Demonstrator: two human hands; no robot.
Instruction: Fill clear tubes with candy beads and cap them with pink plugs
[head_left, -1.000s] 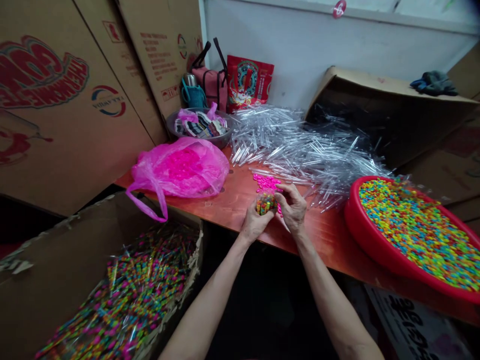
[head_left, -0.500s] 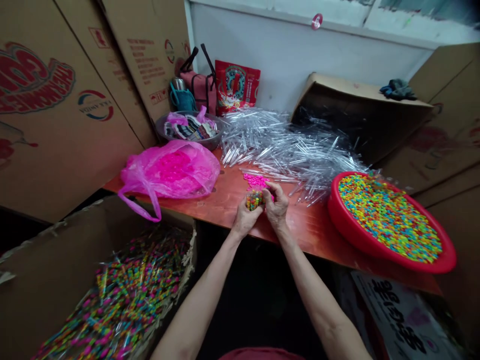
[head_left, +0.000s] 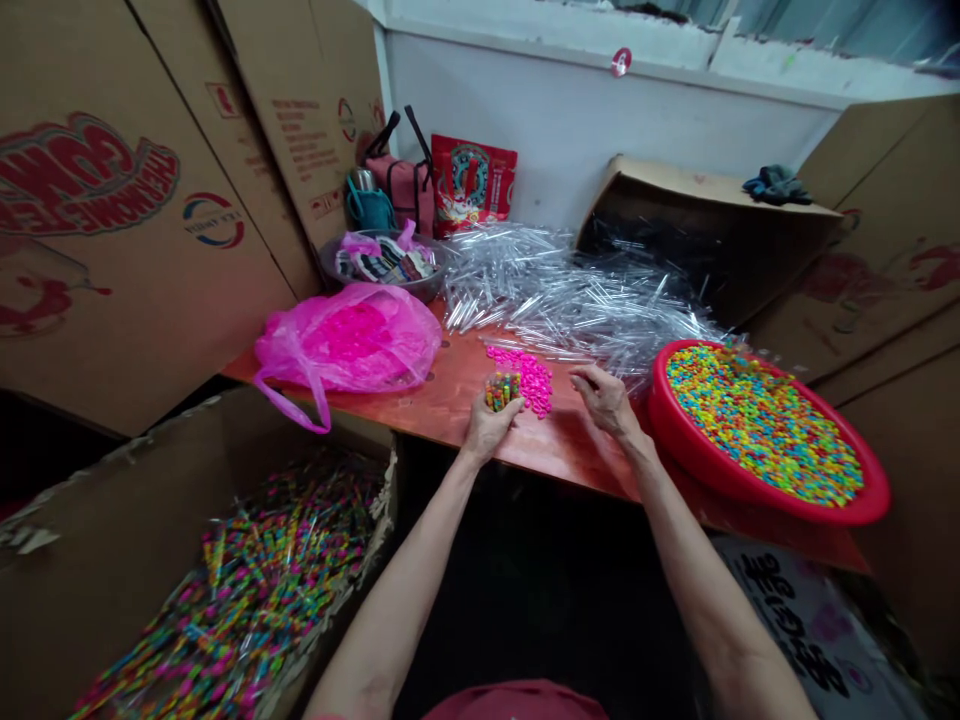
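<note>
My left hand (head_left: 491, 425) is shut around a small bundle of transparent tubes packed with multicoloured beads (head_left: 502, 392), near the table's front edge. My right hand (head_left: 604, 398) hangs just above the table to the right, fingers apart, holding nothing. Between my hands lies a loose patch of hot-pink beads (head_left: 527, 378). Behind it spreads a large heap of empty transparent plastic tubes (head_left: 570, 300). A wide red plastic basin (head_left: 765, 430) full of multicoloured beads sits to the right of my right hand.
A pink plastic bag of pink beads (head_left: 345, 342) and a metal bowl of packets (head_left: 382, 265) sit on the orange-red table (head_left: 450, 395). Below left, an open carton (head_left: 247, 590) holds many filled tubes. Cardboard sheets line the walls.
My right hand has moved off the bundle to the right, its fingers spread. The pink beads now show more fully. The view has shifted slightly.
</note>
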